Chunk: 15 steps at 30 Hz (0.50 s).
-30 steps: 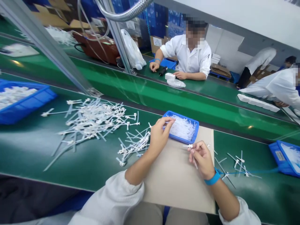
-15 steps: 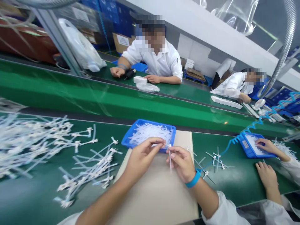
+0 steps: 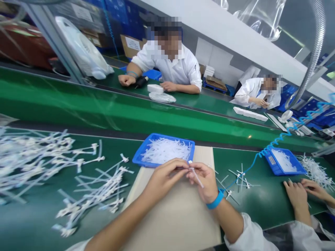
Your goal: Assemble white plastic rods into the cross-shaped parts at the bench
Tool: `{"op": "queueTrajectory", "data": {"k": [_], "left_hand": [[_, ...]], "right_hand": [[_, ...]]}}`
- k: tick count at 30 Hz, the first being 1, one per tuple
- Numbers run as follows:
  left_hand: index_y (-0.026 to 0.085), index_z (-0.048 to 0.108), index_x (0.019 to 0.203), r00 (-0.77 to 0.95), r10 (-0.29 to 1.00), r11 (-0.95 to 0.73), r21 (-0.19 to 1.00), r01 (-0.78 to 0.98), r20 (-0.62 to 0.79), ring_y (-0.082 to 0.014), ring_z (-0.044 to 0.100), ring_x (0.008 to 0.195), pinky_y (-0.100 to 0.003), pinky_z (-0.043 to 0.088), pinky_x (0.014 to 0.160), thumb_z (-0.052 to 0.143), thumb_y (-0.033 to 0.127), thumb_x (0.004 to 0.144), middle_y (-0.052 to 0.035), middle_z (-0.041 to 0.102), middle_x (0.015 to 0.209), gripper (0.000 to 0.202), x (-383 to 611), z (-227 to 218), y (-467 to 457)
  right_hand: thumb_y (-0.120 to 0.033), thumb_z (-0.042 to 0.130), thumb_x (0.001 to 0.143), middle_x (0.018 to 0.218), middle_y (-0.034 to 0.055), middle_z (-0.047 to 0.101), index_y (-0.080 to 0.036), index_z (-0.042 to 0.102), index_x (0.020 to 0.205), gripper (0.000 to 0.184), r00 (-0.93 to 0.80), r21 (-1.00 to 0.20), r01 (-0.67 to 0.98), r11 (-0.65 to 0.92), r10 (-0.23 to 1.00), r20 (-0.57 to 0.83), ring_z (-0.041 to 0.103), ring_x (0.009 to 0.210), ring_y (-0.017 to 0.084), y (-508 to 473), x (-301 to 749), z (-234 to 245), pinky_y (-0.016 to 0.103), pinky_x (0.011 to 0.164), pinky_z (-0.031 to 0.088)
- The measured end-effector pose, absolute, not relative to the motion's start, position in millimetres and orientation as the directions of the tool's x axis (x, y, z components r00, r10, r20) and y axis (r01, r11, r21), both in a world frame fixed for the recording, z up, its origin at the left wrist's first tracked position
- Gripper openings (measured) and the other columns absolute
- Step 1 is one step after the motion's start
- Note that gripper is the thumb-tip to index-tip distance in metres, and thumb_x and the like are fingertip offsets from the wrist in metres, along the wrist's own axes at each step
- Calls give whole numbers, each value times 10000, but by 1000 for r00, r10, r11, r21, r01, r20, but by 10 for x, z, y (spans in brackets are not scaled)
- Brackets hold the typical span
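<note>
Holding: the person's left hand (image 3: 166,179) and right hand (image 3: 205,183) meet at lower centre of the frame, with a thin white plastic T-headed strip (image 3: 196,177) between them, slanting down to the right.
Fingers: the left fingers (image 3: 181,166) and right fingers (image 3: 200,170) are closed, pinching the strip.
Nearest tray: a shallow blue plastic tray (image 3: 167,137) sits on the green desk (image 3: 31,223) just above the left hand, heaped with white plastic strips (image 3: 164,150).
Right tray: a second blue plastic tray (image 3: 272,164), at the right of the frame, also holds white plastic strips (image 3: 284,161).
Under the hands: a flat beige board (image 3: 172,216) lies on the desk, with the nearest tray at its upper edge.
Loose strips: a large tangled pile of white strips (image 3: 34,160) lies at the left edge, a smaller bundle (image 3: 91,195) beside the board, and a sparse scatter (image 3: 239,179) to its right.
Wrist: a blue wrist strap (image 3: 215,199) circles the right wrist, its coiled blue cord (image 3: 272,146) running up to the right.
Changes from the earlier frame: the strip stood nearly upright in the right hand; now it slants, pinched by both hands. The neighbouring worker's hand has left the right tray.
</note>
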State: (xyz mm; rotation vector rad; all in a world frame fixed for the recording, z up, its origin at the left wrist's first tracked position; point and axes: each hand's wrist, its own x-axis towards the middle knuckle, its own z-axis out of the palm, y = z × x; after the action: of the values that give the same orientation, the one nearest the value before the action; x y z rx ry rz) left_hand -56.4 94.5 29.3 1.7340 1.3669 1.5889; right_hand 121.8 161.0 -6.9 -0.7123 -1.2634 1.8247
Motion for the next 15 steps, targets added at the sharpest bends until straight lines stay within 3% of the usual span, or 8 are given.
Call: {"op": "queueTrajectory", "data": {"k": [4, 8, 15], "left_hand": [[235, 760, 1053, -111, 842, -439, 790, 429, 528, -210, 769, 958, -323, 626, 861, 653, 273, 1028, -71, 804, 1031, 116, -537, 279, 945], [226, 746, 1149, -158, 826, -426, 782, 454, 541, -198, 735, 926, -319, 609, 835, 567, 231, 1054, -84, 770, 1035, 203, -552, 296, 948], [205, 741, 1036, -129, 879, -376, 834, 403, 458, -180, 715, 857, -278, 577, 765, 605, 269, 1044, -58, 759, 955, 151, -542, 323, 953]], "right_hand": [[-402, 920, 823, 834, 30, 770, -224, 804, 1026, 294, -506, -959, -262, -106, 861, 43, 632, 675, 158, 1616, 1254, -18, 276, 591, 494], [-484, 841, 892, 872, 60, 754, -219, 802, 991, 285, -504, -934, -324, -150, 863, 36, 658, 761, 191, 1615, 1266, 58, 290, 601, 485], [-477, 848, 862, 934, 74, 768, -225, 807, 995, 287, -533, -908, -363, -208, 846, 20, 694, 837, 217, 1577, 1264, 160, 292, 620, 494]]}}
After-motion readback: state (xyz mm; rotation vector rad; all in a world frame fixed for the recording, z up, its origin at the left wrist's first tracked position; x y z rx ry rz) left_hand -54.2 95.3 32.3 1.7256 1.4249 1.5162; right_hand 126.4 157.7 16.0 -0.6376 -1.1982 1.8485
